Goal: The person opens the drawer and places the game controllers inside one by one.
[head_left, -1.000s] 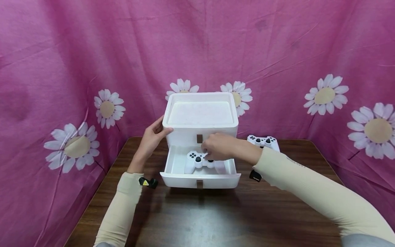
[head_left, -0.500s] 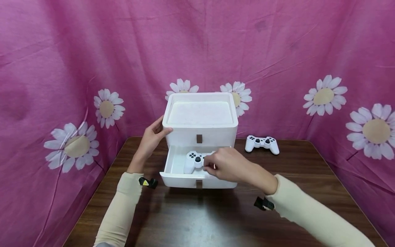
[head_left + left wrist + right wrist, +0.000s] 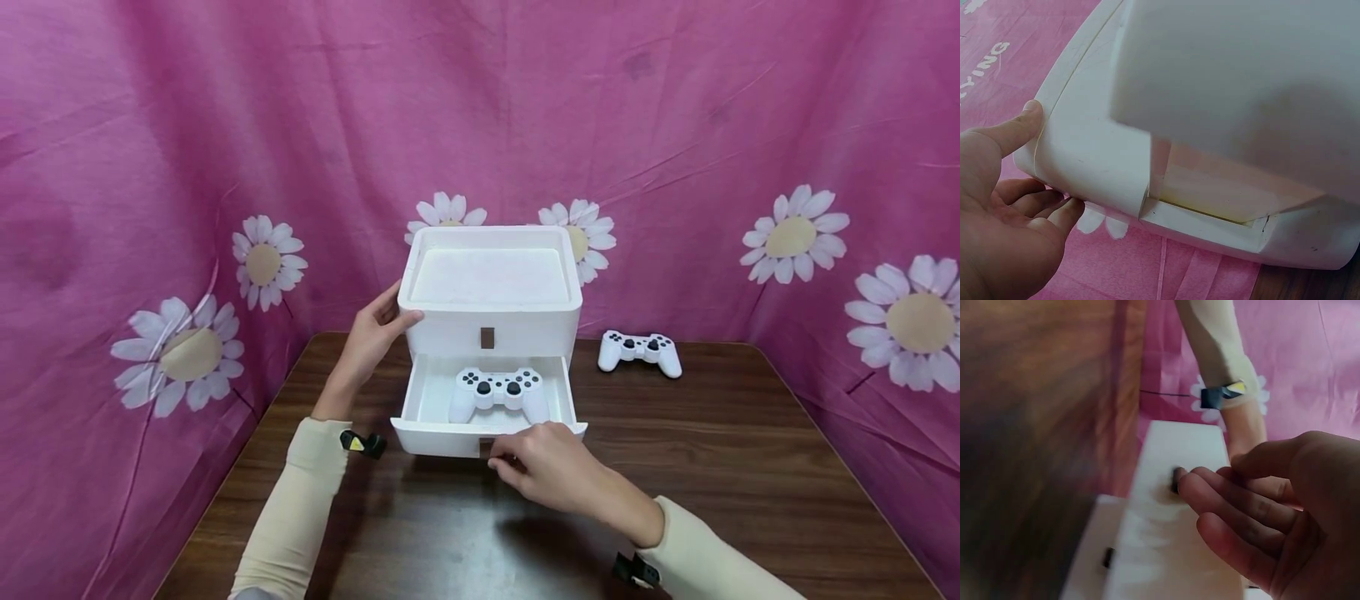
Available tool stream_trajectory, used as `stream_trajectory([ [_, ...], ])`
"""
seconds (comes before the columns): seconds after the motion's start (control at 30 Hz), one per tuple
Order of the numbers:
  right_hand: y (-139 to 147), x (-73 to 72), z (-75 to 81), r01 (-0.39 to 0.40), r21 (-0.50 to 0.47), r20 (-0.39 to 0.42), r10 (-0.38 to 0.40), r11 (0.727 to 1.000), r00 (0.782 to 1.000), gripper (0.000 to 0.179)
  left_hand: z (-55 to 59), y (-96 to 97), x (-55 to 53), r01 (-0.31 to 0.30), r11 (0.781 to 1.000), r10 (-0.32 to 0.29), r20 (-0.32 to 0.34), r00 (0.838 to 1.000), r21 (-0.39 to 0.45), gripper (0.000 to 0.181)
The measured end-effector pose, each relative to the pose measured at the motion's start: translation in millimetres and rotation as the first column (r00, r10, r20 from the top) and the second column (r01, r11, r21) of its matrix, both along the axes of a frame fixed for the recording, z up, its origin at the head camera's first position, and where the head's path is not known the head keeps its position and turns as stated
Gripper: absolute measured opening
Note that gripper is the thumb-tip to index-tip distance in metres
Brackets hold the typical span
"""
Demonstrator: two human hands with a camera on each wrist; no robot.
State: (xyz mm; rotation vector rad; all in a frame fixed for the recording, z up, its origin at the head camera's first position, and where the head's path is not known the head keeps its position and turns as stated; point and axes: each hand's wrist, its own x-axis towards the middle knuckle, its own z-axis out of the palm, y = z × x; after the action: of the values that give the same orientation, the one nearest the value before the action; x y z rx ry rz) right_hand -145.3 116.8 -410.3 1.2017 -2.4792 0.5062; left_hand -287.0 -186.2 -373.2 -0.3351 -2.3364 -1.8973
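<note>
The lower drawer (image 3: 438,440) projects from the white cabinet (image 3: 487,307), which stands on the table (image 3: 727,433). A game controller (image 3: 498,386) lies in the drawer. A second controller (image 3: 639,350) lies on the table to the right. The left grip (image 3: 367,337) clasps the cabinet's left front corner, thumb on the front. The right grip (image 3: 551,462) has bent fingers at the drawer's brown tab (image 3: 484,447); whether it pinches the tab cannot be determined. Handling: the drawer is probably light, stiff plastic, smooth and slightly slippery. Hold it by the tab, centrally; off-centre force may skew it. Brace the cabinet, which may slide.
</note>
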Motion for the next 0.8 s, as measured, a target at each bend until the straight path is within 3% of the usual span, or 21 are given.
stream_trajectory([
  [0.37, -5.3, 10.9, -41.8, 0.182, -0.089, 0.07, -0.176, 0.979, 0.982, 0.005, -0.1, -0.9, 0.9, -0.002, 1.0, 0.002, 0.001, 1.0, -0.025, 0.081],
  [0.6, -8.8, 10.6, -55.6, 0.209, -0.167, 0.219, -0.171, 0.963, 0.961, 0.006, -0.6, -0.4, 1.0, -0.002, 1.0, 0.002, -0.004, 1.0, -0.021, 0.08],
  [0.7, -11.7, 10.7, -58.7, 0.218, -0.243, 0.364, -0.119, 0.945, 0.924, 0.007, -0.2, -0.4, 0.8, -0.002, 1.0, 0.002, -0.008, 1.0, -0.022, 0.079],
  [0.73, -12.9, 10.9, -59.5, 0.226, -0.275, 0.426, -0.092, 0.934, 0.9, 0.007, 0.0, -0.4, 0.7, -0.003, 1.0, 0.002, -0.009, 1.0, -0.023, 0.079],
  [0.8, -15.2, 11.8, -60.5, 0.257, -0.347, 0.558, -0.022, 0.902, 0.829, 0.011, 0.4, -0.5, 0.3, -0.004, 1.0, 0.004, -0.011, 1.0, -0.025, 0.078],
])
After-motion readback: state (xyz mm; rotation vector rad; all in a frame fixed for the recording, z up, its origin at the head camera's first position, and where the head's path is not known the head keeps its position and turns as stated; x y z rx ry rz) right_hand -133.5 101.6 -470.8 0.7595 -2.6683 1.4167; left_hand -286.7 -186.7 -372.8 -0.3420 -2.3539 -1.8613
